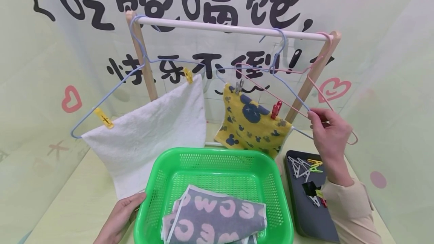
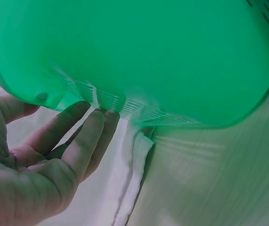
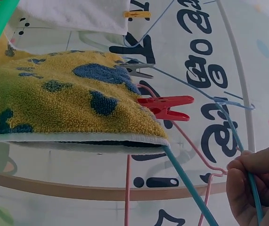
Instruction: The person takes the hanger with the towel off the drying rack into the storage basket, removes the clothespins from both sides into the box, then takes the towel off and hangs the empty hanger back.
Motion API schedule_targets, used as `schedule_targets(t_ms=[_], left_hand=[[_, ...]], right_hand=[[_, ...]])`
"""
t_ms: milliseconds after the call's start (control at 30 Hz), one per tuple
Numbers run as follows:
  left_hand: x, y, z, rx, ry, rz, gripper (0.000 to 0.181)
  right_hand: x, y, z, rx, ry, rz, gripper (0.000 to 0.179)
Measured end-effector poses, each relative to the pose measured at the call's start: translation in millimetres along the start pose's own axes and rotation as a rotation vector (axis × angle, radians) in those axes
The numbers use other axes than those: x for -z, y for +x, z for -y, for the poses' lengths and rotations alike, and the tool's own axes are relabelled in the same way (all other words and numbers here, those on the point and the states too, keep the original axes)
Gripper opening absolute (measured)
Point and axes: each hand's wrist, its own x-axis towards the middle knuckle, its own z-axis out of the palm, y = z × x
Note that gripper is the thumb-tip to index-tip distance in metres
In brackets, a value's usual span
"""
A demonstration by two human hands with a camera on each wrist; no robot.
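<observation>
My right hand [image 1: 330, 131] pinches the right arm of a blue wire hanger [image 1: 288, 87] that hooks over the white rail. A yellow towel with dark blue mouse-head prints [image 1: 252, 118] hangs over this hanger. A grey clothespin [image 1: 239, 86] and a red clothespin [image 3: 167, 107] clip it there. At the basket's left side, my left hand [image 2: 44, 160] touches the outer wall just under the rim with fairly straight fingers. Inside the green basket [image 1: 218, 152] lies a grey towel with pink letters [image 1: 217, 214], partly folded.
A white towel [image 1: 159, 123] hangs at left from another blue hanger [image 1: 108, 95], held by two yellow clothespins. An unloaded pink hanger [image 1: 317, 82] hangs at the rail's [image 1: 217, 26] right end. To the basket's right, a dark tray [image 1: 298, 214] holds several clothespins.
</observation>
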Motion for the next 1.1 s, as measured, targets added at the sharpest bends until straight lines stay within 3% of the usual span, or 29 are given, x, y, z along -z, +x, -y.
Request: schedule_targets(t_ms=[200, 600, 900, 1100], left_hand=[[-0.4, -0.6, -0.7, 0.007, -0.004, -0.004, 0.031], [-4.8, -1.2, -1.7, 0.024, 0.043, -0.078, 0.034], [-3.8, -0.8, -2.1, 0.023, 0.02, -0.068, 0.031], [-4.7, -0.3, -1.2, 0.03, 0.031, -0.088, 0.033]], right_hand=[[4.6, 3.9, 2.3, 0.015, 0.0, -0.038, 0.016], [28.7, 11.3, 19.7, 0.04, 0.059, -0.094, 0.013], [43.9, 9.1, 31.3, 0.131, 0.156, -0.114, 0.012], [47.9, 4.8, 38.1, 0.171, 0.298, -0.125, 0.015]])
